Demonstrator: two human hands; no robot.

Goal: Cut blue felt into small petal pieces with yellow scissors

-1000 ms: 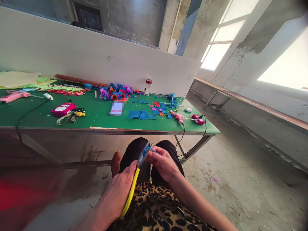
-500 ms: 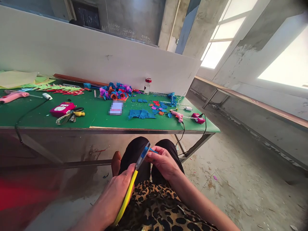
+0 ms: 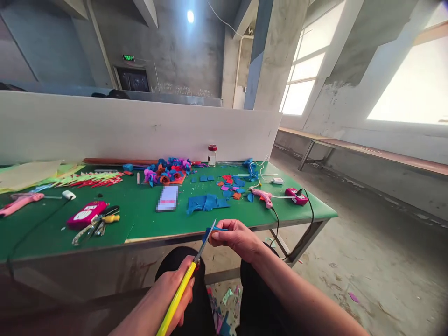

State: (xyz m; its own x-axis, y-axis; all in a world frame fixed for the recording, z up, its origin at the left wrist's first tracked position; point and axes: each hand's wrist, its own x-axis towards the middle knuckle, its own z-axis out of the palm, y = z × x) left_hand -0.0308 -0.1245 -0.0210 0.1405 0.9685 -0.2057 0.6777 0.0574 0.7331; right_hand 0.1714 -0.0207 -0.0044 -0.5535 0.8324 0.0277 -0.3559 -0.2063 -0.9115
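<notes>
Well to the outside of the left hand [image 3: 170,284], on the green table [image 3: 145,224], lay a pink glue gun [image 3: 23,203], then a magenta box [image 3: 87,213]. Beyond that hand sat a heap of artificial flowers [image 3: 167,171]. The left hand was wrapped around yellow-handled scissors [image 3: 186,280], which slanted up across a blue piece [image 3: 205,235]; whether they were cutting it, I could not tell. The right hand [image 3: 241,239], apart from the left, pinched this piece. Beyond it, farther right, lay a second glue gun [image 3: 262,197], near a second magenta box [image 3: 296,196].
</notes>
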